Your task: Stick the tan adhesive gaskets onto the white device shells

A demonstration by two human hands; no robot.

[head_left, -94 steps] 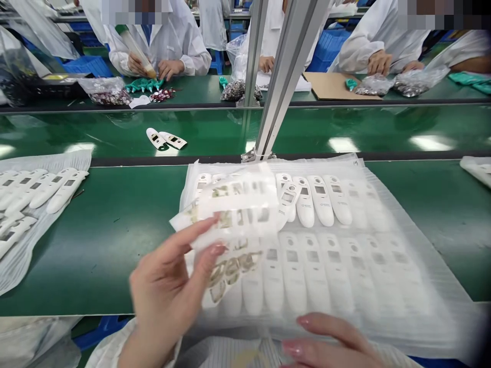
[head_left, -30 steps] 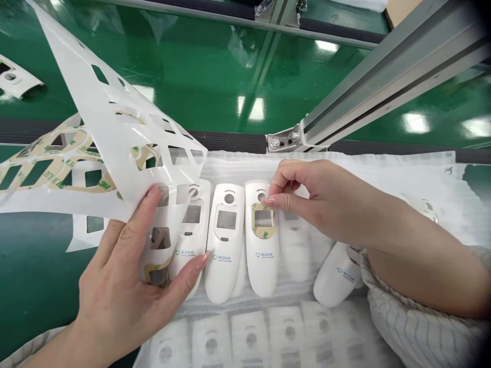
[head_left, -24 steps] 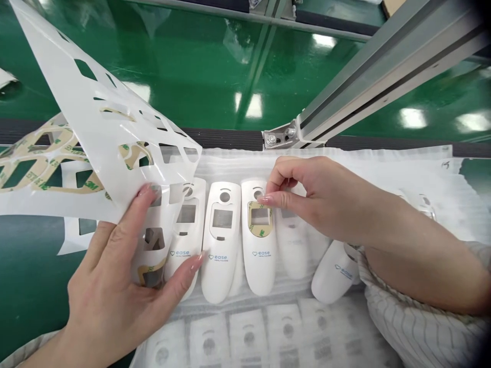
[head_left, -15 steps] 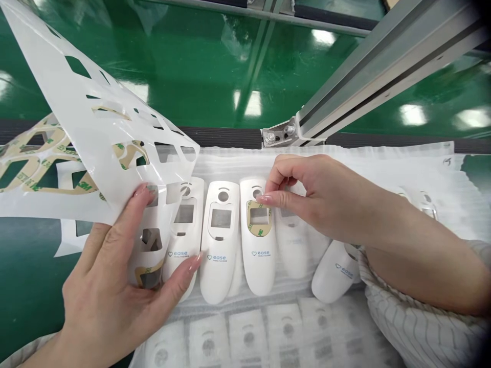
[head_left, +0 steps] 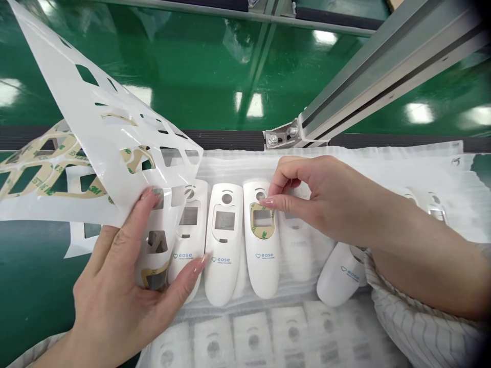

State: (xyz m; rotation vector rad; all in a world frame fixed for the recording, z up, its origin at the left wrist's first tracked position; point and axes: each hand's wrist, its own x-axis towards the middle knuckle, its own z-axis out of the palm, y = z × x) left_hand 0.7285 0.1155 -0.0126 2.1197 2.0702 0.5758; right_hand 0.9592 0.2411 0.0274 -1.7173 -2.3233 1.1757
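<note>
My left hand (head_left: 126,286) has its index finger over a white die-cut sheet of adhesive stickers (head_left: 80,128), with other fingers passing behind it. Its thumb stretches away towards the white plastic housings. The sheet curls upward, showing beige 3M backing in places. My right hand (head_left: 303,194) pinches thumb and index finger at the top edge of a beige 3M adhesive sticker (head_left: 261,231). That sticker frames the window of a white housing (head_left: 263,273) printed "ease". Two bare-windowed housings lie to its left, the middle housing (head_left: 222,276) and the left housing (head_left: 185,273), partly covered by the sheet.
Several housings lie under translucent foam wrap (head_left: 230,317) in the front row. Another housing (head_left: 339,276) is tilted beneath my right forearm. Behind the foam, an aluminium post (head_left: 364,76) rises from a bolted bracket (head_left: 282,134) beside a green surface (head_left: 184,61).
The whole view has shifted slightly, so everything sits a little further right. Both hands keep nearly the same pose, the right fingers still at the sticker's top edge.
</note>
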